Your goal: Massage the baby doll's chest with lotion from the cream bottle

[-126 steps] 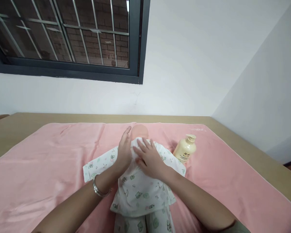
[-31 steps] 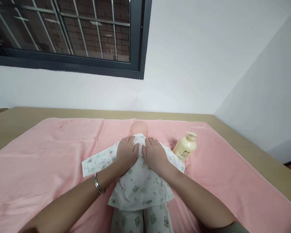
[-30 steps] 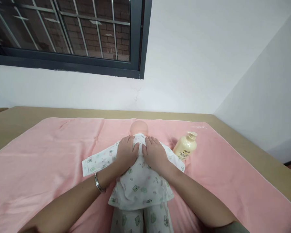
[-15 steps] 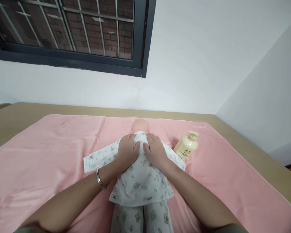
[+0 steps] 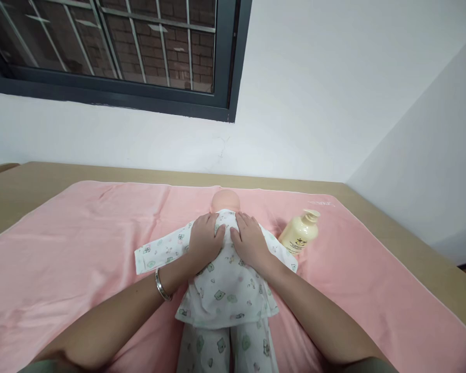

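Note:
A baby doll [image 5: 225, 199] in white pyjamas printed with green bears [image 5: 225, 290] lies on a pink towel [image 5: 77, 248], head away from me. My left hand [image 5: 204, 241] rests flat on the doll's upper back by its left shoulder, fingers together and stretched out. A silver bangle [image 5: 162, 285] circles that wrist. My right hand [image 5: 250, 243] lies flat on the other side of the upper back, fingers spread a little. Both palms press on the cloth and hold nothing. The doll's sleeve [image 5: 155, 251] sticks out to the left.
A cream pump bottle [image 5: 300, 235] lies on the towel to the right of the doll's shoulder. The towel covers a tan table [image 5: 404, 243] that meets a white wall, with a barred dark-framed window [image 5: 112, 46] above left.
Earlier the left hand stood edge-on and the right lay across the chest; both now rest flat side by side near the neck. Over the last second they barely shift.

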Available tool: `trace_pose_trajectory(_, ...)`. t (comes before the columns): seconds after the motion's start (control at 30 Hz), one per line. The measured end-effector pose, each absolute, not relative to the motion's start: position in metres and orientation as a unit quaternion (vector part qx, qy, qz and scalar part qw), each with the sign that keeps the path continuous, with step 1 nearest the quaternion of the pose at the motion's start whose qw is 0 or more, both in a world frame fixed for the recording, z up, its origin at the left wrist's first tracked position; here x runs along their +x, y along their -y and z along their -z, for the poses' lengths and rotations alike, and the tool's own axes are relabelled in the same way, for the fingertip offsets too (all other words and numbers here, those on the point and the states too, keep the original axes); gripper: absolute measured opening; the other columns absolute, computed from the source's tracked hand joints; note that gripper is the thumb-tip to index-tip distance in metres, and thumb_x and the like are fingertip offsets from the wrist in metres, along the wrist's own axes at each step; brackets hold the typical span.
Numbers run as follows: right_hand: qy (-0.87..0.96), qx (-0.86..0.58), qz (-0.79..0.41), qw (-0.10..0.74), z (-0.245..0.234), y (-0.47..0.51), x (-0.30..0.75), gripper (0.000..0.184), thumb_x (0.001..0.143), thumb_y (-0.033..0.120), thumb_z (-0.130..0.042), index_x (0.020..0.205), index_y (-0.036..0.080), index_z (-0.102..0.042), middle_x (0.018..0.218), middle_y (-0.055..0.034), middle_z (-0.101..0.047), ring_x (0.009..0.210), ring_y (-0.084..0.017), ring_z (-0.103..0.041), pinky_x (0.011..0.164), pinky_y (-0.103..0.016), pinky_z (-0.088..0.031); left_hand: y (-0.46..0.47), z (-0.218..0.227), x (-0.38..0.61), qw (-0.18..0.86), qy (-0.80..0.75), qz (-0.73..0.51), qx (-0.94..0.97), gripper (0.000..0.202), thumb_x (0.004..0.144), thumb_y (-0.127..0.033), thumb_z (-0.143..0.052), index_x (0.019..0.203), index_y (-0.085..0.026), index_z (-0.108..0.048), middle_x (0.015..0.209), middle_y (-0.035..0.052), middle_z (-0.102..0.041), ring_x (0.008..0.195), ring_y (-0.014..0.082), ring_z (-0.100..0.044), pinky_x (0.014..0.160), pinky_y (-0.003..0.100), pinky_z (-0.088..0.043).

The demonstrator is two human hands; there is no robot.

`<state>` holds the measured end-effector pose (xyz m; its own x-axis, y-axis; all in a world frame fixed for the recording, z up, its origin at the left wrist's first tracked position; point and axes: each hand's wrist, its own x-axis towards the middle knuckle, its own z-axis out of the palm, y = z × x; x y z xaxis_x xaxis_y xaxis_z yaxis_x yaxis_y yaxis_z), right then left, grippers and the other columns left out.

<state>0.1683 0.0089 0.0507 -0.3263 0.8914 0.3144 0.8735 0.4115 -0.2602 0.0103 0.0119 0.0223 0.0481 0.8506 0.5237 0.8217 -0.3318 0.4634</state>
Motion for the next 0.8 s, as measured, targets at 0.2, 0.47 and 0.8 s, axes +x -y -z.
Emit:
trace_pose_trajectory(0.2,0.814,-0.541,-0.021,0.21,-0.0491,-0.0096,0.1686,0.047,0.098,0.028,-0.035,0.139,0.008,-0.046,0.141,-0.016,-0.053,0.132,-0.027,-0.044,0.116,-0.046,-0.024,-0.0119,-0.0218,0.0102,0.021,-0.583,-0.375,0.72,0.031,0.09,-0.031,-0.044,0.113,-0.017,-0.059,0.104,0.0112,-0.067,0.104,0.0287,-0.06,0.092,0.045,-0.047)
trace_pose_trajectory(0.47,0.813,-0.544,-0.027,0.205,-0.0497,-0.0091,0.1688,0.048,0.098,0.029,-0.035,0.14,0.007,-0.045,0.143,-0.0171,-0.05,0.133,-0.027,-0.043,0.117,-0.046,-0.022,-0.0129,-0.0209,0.0092,0.021,-0.578,-0.376,0.724,0.031,0.09,-0.031,-0.043,0.113,-0.018,-0.058,0.103,0.0104,-0.067,0.103,0.0281,-0.06,0.092,0.045,-0.047)
trace_pose_trajectory(0.8,0.813,-0.544,-0.026,0.206,-0.0498,-0.0079,0.1681,0.048,0.098,0.029,-0.034,0.14,0.008,-0.045,0.143,-0.016,-0.051,0.134,-0.026,-0.043,0.117,-0.045,-0.022,-0.0135,-0.0193,0.0092,0.014,-0.575,-0.385,0.722,0.029,0.09,-0.03,-0.044,0.112,-0.018,-0.058,0.102,0.0105,-0.067,0.102,0.0279,-0.061,0.091,0.045,-0.048)
